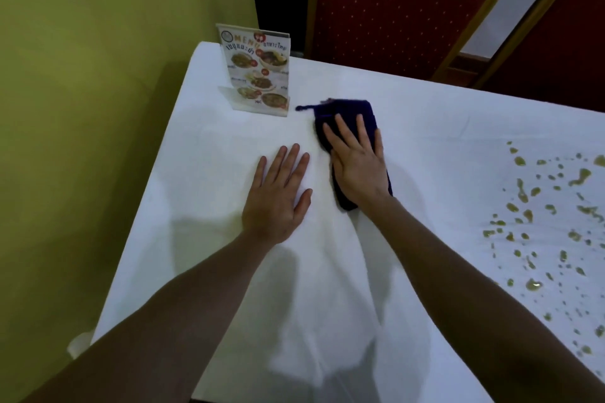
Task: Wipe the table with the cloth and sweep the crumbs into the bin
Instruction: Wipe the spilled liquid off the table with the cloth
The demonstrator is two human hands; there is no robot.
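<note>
The right hand lies flat with fingers spread on a dark blue cloth, pressing it to the white table near a standing menu card. The left hand rests open and empty just beside it. Yellowish spots dot the table's right side, cut off by the frame edge. The hand hides much of the cloth.

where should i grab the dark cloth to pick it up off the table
Pinch the far end of the cloth, coming from above. It lies flat and folded, and the right hand covers its near half, so the far end stays bare.
</note>
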